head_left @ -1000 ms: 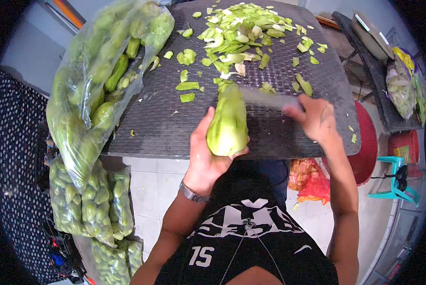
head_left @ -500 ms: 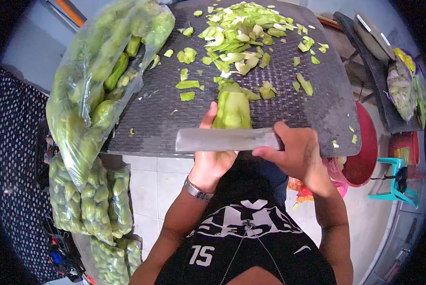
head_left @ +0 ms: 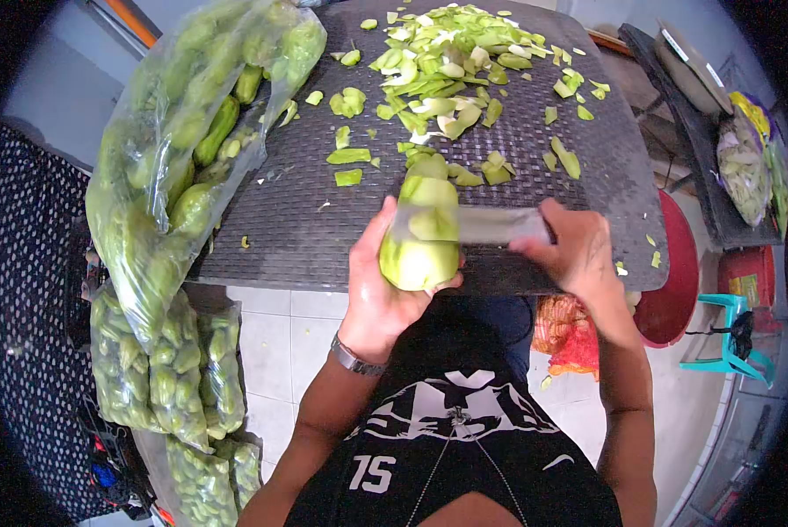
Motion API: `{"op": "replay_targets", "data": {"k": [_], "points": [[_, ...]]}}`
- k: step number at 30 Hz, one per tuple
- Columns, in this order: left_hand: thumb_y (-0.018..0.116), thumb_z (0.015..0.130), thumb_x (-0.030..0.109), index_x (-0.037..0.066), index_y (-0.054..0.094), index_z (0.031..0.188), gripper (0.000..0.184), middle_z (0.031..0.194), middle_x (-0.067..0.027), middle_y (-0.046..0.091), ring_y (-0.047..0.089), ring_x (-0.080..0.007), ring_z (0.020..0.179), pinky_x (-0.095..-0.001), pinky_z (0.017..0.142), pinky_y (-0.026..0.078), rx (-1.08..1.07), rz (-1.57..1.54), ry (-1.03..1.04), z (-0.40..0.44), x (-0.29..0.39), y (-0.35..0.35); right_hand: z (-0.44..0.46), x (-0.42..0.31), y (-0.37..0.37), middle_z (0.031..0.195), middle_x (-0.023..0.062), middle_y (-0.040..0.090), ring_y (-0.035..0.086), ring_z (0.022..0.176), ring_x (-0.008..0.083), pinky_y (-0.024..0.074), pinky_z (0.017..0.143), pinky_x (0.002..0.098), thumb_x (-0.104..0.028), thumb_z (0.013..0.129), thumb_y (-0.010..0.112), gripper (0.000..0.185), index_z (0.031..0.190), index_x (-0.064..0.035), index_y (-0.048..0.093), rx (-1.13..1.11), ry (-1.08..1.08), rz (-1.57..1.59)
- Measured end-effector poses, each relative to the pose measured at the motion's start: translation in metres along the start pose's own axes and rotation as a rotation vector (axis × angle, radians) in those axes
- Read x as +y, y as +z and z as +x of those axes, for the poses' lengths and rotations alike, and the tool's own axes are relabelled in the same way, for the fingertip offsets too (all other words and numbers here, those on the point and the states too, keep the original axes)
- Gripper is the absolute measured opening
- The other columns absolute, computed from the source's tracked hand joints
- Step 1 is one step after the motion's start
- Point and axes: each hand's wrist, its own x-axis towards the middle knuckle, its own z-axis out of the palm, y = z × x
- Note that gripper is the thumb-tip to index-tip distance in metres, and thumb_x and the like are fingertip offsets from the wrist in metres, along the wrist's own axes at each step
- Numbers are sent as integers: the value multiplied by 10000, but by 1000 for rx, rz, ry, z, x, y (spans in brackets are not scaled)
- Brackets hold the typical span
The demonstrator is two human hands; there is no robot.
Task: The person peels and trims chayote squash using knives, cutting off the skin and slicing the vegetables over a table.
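Gourd (head_left: 420,268) in left hand (head_left: 375,294), knife (head_left: 499,226) in right hand (head_left: 578,250), above the near part of the table (head_left: 297,250).
Cupping the gourd from below, with left hand closed round its sides; gripping the knife in closed right hand, blurred and crossing over the gourd, too unclear to tell if touching. Farther on the table, a heap of peels (head_left: 451,66); at the left, a clear bag (head_left: 139,290).

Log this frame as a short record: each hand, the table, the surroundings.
left hand: holds a pale green oblong vegetable
right hand: holds a broad grey-bladed knife, blurred; blade overlaps the vegetable, contact unclear
work surface: dark woven-pattern table, bearing a heap of light green peelings
table's left edge: clear plastic bag of green vegetables
far right: teal plastic stool
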Motion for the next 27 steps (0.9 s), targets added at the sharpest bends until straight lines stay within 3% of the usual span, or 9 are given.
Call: {"op": "replay_targets", "data": {"k": [3,4,7,10,12,15,18,21,27], "points": [[410,1041,582,54,576,1342,630,1115,-187,682,689,-358,880,-455,663,573,44,-43,-104,-15,4,12,12,39,6,718,253,671,684,727,464,532,663,536,-684,892,637,661,781,-33,654,100,284,-99],[432,1039,592,49,590,1333,637,1073,-154,706,715,-329,900,-464,730,615,-25,-64,-102,-17,2,13,12,44,6,710,258,663,679,729,469,526,658,537,-665,911,627,654,767,-28,654,110,300,-73],[464,1033,590,58,595,1336,626,1101,-149,706,714,-323,953,-484,800,615,49,-82,-24,-11,0,17,7,47,6,689,270,641,664,733,485,511,642,539,-626,952,605,652,733,-14,646,110,363,21],[477,1018,617,52,570,1348,661,1168,-192,674,676,-361,1063,-568,940,556,105,-33,63,-1,0,10,4,34,3,677,272,624,655,738,494,501,624,532,-618,959,604,660,720,-3,620,77,424,122],[517,1015,576,57,567,1353,621,1186,-188,672,671,-360,1084,-576,969,538,192,84,152,7,-1,10,-1,19,-3,670,266,617,655,740,493,500,613,524,-611,956,615,653,726,1,603,38,423,169],[572,1003,509,61,564,1352,568,1191,-183,671,663,-362,1104,-557,992,530,196,123,170,6,-1,17,-15,-19,-10,648,246,611,657,707,483,501,588,505,-620,916,667,636,766,-8,583,13,297,266],[599,983,472,62,573,1336,541,1169,-181,676,666,-366,1095,-528,993,534,124,34,94,8,-6,13,-26,-47,-3,626,174,627,669,612,404,515,549,472,-692,787,750,661,829,-52,590,82,-15,218],[614,959,498,63,595,1303,555,1121,-172,689,682,-361,1056,-510,974,542,111,26,47,7,-9,14,-26,-67,0,618,183,558,627,614,425,469,536,453,-644,747,801,651,773,-48,541,159,-149,271],[599,957,518,81,603,1314,565,1146,-148,699,693,-321,1030,-479,952,551,184,122,124,8,-19,10,-17,-55,0,608,128,610,677,576,348,520,526,451,-721,756,739,659,813,-78,608,110,-143,168]]}}
